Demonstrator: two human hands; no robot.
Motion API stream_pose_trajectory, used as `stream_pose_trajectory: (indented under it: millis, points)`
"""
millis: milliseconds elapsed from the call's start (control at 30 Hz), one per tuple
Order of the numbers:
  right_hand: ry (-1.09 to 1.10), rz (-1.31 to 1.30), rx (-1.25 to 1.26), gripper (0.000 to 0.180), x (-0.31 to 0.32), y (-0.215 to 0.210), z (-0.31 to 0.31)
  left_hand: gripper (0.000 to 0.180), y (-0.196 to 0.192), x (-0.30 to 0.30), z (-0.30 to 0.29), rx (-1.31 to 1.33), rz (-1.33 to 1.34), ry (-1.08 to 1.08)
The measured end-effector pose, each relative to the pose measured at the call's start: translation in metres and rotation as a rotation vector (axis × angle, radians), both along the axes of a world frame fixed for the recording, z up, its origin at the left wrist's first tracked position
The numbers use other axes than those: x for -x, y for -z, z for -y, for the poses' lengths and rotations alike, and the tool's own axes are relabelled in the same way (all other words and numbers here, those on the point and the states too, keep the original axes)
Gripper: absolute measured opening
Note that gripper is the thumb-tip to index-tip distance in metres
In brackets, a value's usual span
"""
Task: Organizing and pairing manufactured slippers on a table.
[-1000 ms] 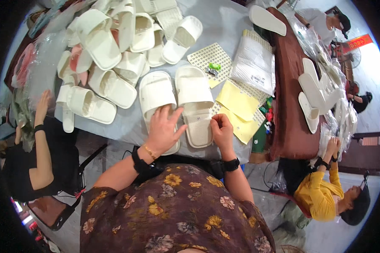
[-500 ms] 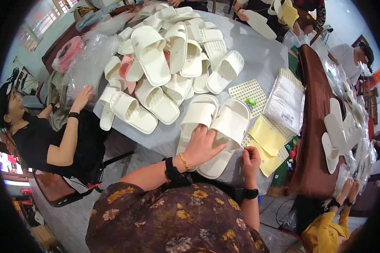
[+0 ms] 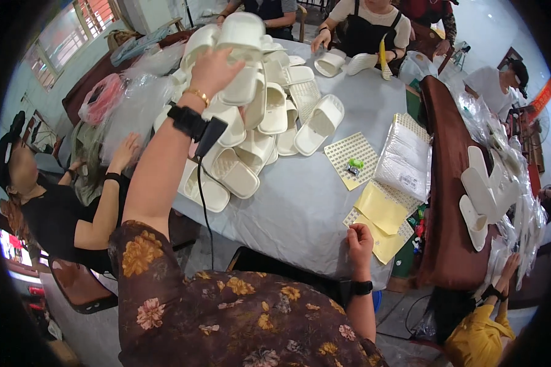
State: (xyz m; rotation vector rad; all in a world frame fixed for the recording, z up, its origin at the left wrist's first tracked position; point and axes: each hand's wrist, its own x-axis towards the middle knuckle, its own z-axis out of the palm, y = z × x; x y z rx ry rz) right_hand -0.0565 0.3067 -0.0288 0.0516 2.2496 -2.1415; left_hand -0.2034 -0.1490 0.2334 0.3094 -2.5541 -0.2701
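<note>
My left hand (image 3: 214,74) reaches out over a heap of white slippers (image 3: 239,177). Its fingers are closed on a pair of white slippers (image 3: 241,30), slightly blurred, at the top of the heap. My right hand (image 3: 360,243) is closed with its fingers curled, at the near right of the grey-covered table. Whether anything is inside that hand is hidden. Just beyond it lie yellow paper sheets (image 3: 381,208) on sheets of small printed labels (image 3: 352,156).
A silvery padded packet (image 3: 404,156) lies at the right, with a small green item (image 3: 355,164) left of it. Clear plastic bags (image 3: 131,110) bulge at the left, beside a seated person (image 3: 55,214). Another person across the table handles slippers (image 3: 331,63). A brown-covered surface (image 3: 444,183) stands right.
My left hand has carried the slipper pair from the table in front of me forward and left onto the heap. My right hand stays near the yellow sheets, slightly lower.
</note>
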Motion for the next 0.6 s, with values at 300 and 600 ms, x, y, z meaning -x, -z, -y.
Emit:
stream_pose_trajectory:
  millis: [300, 600]
  points:
    - [0.06, 0.044, -0.049, 0.008, 0.003, -0.015, -0.017, 0.049, 0.165, -0.086, -0.127, -0.16, 0.103, 0.536]
    - [0.478, -0.275, 0.043, 0.007, 0.035, -0.09, -0.138, 0.05, 0.264, -0.158, -0.175, -0.419, 0.244, 0.63]
